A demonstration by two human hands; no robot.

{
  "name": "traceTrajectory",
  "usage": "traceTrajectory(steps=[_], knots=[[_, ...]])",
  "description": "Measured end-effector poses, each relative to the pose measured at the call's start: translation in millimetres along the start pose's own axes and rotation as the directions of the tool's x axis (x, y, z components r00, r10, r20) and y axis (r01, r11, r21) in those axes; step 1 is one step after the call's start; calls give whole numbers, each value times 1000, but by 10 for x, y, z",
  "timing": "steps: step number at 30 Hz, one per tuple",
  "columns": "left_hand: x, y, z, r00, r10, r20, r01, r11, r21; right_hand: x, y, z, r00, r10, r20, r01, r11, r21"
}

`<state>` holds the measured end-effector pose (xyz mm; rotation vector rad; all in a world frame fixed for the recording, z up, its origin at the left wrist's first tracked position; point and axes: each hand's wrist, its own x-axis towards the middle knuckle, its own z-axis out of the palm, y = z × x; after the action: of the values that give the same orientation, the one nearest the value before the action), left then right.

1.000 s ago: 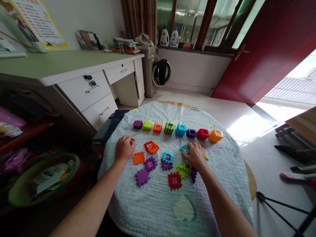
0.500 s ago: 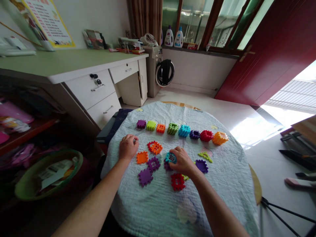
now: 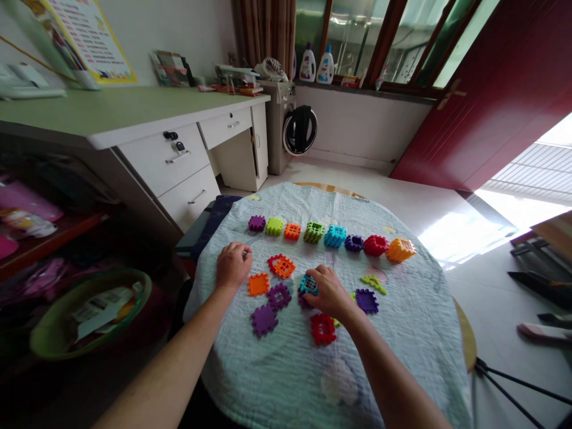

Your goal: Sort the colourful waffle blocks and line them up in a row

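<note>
My right hand (image 3: pixel 328 291) pinches a light blue square tile (image 3: pixel 308 285) above a purple tile that it partly covers. Resting on the cloth at the left, my left hand (image 3: pixel 233 265) has its fingers curled; a small greyish bit shows by the fingertips, too small to name. Between the hands lie an orange lattice tile (image 3: pixel 283 267) over a red one, a plain orange tile (image 3: pixel 258 284) and two purple tiles (image 3: pixel 264 320). A red tile (image 3: pixel 323 329) is below my right hand, and a dark purple tile (image 3: pixel 367 301) sits to its right.
Across the round cloth-covered table (image 3: pixel 330 381) runs a row of coloured tile stacks, from purple (image 3: pixel 257 223) to yellow-orange (image 3: pixel 401 250). A yellow-green piece (image 3: pixel 373 284) lies at the right. A desk (image 3: pixel 134 113) and a basket (image 3: pixel 40 333) stand at the left.
</note>
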<state>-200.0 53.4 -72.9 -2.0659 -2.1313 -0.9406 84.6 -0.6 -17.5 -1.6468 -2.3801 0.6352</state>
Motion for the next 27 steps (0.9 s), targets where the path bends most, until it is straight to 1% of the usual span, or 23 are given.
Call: traceTrajectory(steps=[6,9,11,14,16,18,20,22,24,27], knots=[[2,4,-8,1000,-6,4,6,1000,-3,-11,-18,40,1000,16,-17,-16,1000,10],[2,9,-11,1000,-9,8,9,1000,0,7,46,-17,997,-14,-79,17,999,39],[2,12,-13,1000,-10,10,10,1000,4,63,152,-141,985,-26,-169,32,999,34],[3,17,-16,1000,-9,11,9,1000,1,240,397,-441,952,-13,-306,12,1000,-7],[5,23,-18,1000,-12,9,12,1000,1,409,578,-656,931,1,-365,-11,1000,-24],[6,29,-19,1000,-18,8,18,1000,2,588,739,-829,920,16,-392,-33,999,-38],[6,32,-20,1000,-21,10,21,1000,-3,750,861,-934,931,31,-363,-59,996,-66],[6,31,-19,1000,-20,12,20,1000,-8,876,945,-976,951,32,-307,-65,993,-98],[6,26,-17,1000,-18,12,18,1000,-7,961,1001,-975,966,18,-257,-51,991,-122],[6,16,-12,1000,-19,12,19,1000,-7,1024,1054,-939,977,8,-215,-39,989,-141]])
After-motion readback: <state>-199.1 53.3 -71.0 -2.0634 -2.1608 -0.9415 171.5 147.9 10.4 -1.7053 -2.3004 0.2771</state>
